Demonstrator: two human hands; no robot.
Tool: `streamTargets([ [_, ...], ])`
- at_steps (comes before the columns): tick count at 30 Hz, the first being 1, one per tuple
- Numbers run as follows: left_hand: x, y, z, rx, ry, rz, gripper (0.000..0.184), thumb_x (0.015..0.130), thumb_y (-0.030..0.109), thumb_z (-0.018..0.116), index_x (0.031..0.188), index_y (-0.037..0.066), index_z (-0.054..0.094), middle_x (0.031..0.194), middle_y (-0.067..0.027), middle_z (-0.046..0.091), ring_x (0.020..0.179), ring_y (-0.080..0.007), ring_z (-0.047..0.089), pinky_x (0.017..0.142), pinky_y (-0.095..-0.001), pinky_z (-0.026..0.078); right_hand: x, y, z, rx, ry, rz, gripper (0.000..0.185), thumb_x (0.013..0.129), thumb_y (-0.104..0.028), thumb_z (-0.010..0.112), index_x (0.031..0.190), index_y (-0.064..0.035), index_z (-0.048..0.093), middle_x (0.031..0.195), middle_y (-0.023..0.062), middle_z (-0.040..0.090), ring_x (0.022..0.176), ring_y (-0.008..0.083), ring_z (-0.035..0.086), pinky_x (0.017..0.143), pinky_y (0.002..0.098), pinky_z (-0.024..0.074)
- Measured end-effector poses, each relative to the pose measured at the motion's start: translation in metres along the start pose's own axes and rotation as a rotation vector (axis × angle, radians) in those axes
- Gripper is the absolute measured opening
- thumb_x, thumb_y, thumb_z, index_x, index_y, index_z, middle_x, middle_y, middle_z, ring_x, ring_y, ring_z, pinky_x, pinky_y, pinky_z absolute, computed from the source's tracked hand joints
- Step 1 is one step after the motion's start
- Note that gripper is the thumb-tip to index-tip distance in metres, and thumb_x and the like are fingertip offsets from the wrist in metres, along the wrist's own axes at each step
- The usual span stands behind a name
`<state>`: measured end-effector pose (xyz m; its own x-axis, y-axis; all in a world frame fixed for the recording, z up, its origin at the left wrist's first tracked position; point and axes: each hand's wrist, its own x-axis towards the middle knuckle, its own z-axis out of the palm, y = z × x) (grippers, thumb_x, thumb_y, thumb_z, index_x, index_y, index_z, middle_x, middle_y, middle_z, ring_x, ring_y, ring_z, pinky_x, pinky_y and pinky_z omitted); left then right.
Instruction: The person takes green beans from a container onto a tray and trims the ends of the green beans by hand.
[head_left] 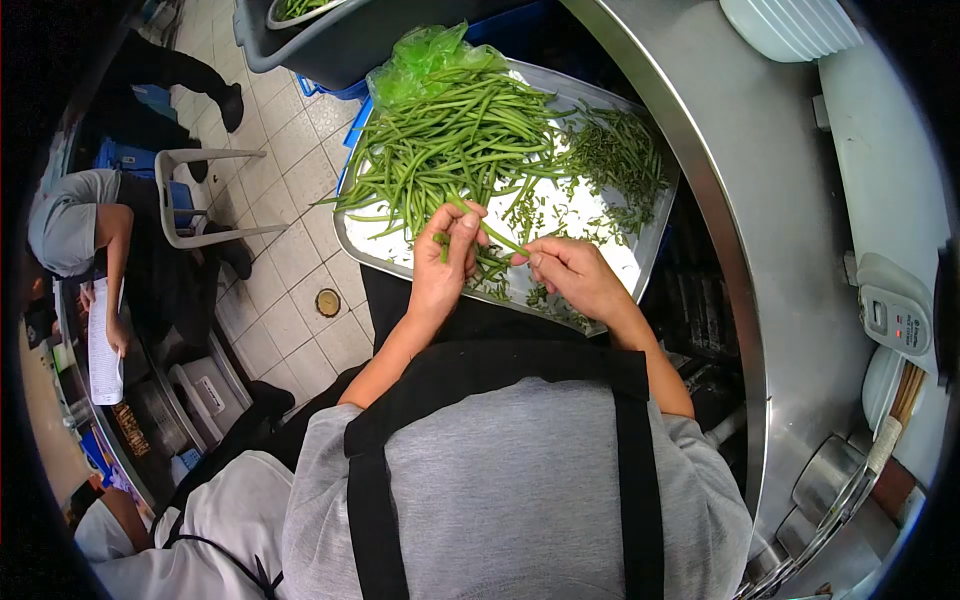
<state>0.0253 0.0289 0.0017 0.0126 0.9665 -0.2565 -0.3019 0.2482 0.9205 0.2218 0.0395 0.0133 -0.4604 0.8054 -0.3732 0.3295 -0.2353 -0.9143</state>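
Note:
A metal tray [658, 262] in front of me bears a heap of long green beans [455, 130], with a crumpled green plastic bag [420, 68] at its far left. Short cut ends [615, 160] are piled on the tray's right side, and more bits are scattered over the middle. Above the near edge, my left hand [449, 245] is closed on green beans, one of them stretching towards the right. My right hand [575, 275] pinches that bean's other end between thumb and finger.
A steel counter [720, 130] curves along the right, with stacked white bowls [795, 25] and metal pots [828, 478]. A grey bin [330, 45] stands beyond the tray. At left are a chair [170, 200] and a co-worker [75, 220] holding paper; another person is close at lower left.

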Motion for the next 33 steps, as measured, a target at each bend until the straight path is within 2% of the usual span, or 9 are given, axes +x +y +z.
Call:
streamTargets([
  [5,-0.004,0.009,0.003,0.184,-0.006,0.161,0.016,0.099,0.018,0.052,0.102,0.004,0.059,0.079,-0.0001,0.056,0.056,-0.0022,0.041,0.05,-0.018,0.032,-0.001,-0.001,-0.001,-0.067,0.033,-0.035,0.02,0.093,-0.012,0.05,0.088,0.0009,0.064,0.065,-0.0004,0.052,0.057,0.007,0.046,0.054,0.0213,0.0389],
  [11,-0.015,0.014,0.003,0.123,-0.035,0.446,0.014,0.097,0.015,0.049,0.103,0.003,0.055,0.085,-0.0046,0.054,0.052,-0.0031,0.035,0.047,-0.0196,0.028,0.01,0.013,-0.014,0.868,0.252,-0.103,0.019,0.091,-0.011,0.05,0.075,-0.0025,0.057,0.066,0.0011,0.049,0.056,0.009,0.04,0.055,0.0236,0.0352],
  [13,-0.011,0.025,-0.002,-0.108,-0.031,0.357,0.013,0.097,0.014,0.049,0.1,0.003,0.054,0.089,-0.0051,0.054,0.053,-0.0036,0.034,0.047,-0.0198,0.026,0.013,0.02,-0.017,0.438,0.31,-0.129,0.017,0.091,-0.012,0.052,0.081,-0.0004,0.061,0.068,0.0024,0.054,0.062,0.0132,0.05,0.06,0.0283,0.0415],
  [16,0.001,0.02,-0.016,-0.352,-0.007,0.158,0.01,0.096,0.015,0.05,0.097,0.006,0.052,0.073,-0.0006,0.047,0.05,-0.0039,0.03,0.044,-0.0207,0.023,0.01,0.028,-0.013,-0.404,0.339,-0.236,0.013,0.087,-0.014,0.06,0.092,-0.0037,0.066,0.075,0.0088,0.059,0.073,0.0228,0.062,0.068,0.0328,0.048],
  [19,0.002,0.016,-0.014,-0.282,0.063,-0.01,0.011,0.096,0.019,0.053,0.095,0.008,0.053,0.06,0.0051,0.038,0.047,-0.0034,0.03,0.043,-0.0201,0.024,0.01,0.031,0.006,-0.746,0.341,-0.216,0.016,0.083,-0.019,0.066,0.091,-0.0061,0.067,0.082,0.0133,0.061,0.076,0.0331,0.061,0.068,0.0399,0.049],
  [23,0.002,0.001,-0.006,-0.02,0.004,-0.206,0.017,0.095,0.025,0.058,0.092,0.008,0.059,0.054,0.0069,0.038,0.042,-0.0028,0.032,0.04,-0.0204,0.025,0.013,0.046,0.015,-0.853,0.335,-0.274,0.011,0.081,-0.016,0.065,0.087,-0.0061,0.067,0.084,0.0116,0.06,0.076,0.0308,0.062,0.068,0.0427,0.0486],
  [25,0.004,0.0,-0.008,0.21,-0.159,-0.282,0.019,0.095,0.022,0.058,0.099,0.005,0.064,0.06,0.0024,0.048,0.05,-0.0087,0.046,0.047,-0.0245,0.038,0.009,0.033,0.012,-0.827,0.379,-0.306,0.008,0.08,-0.013,0.065,0.085,-0.0066,0.065,0.082,0.0094,0.059,0.077,0.0283,0.062,0.071,0.041,0.0472],
  [28,0.005,-0.02,-0.001,0.496,-0.257,0.132,0.021,0.094,0.018,0.06,0.106,0.001,0.066,0.071,-0.0047,0.058,0.065,-0.0166,0.056,0.063,-0.0294,0.047,-0.001,0.014,0.003,-0.834,0.456,-0.426,0.008,0.078,-0.01,0.066,0.084,-0.0067,0.063,0.08,0.0072,0.057,0.079,0.0256,0.061,0.072,0.0384,0.0446],
  [33,0.001,-0.014,0.008,0.647,-0.333,0.108,0.022,0.091,0.014,0.062,0.108,0.001,0.066,0.086,-0.0118,0.062,0.077,-0.0197,0.058,0.072,-0.0307,0.046,-0.007,-0.002,-0.001,-0.865,0.464,-0.635,0.011,0.075,-0.004,0.066,0.086,-0.0061,0.064,0.079,0.0075,0.058,0.07,0.0251,0.057,0.066,0.0353,0.0453],
])
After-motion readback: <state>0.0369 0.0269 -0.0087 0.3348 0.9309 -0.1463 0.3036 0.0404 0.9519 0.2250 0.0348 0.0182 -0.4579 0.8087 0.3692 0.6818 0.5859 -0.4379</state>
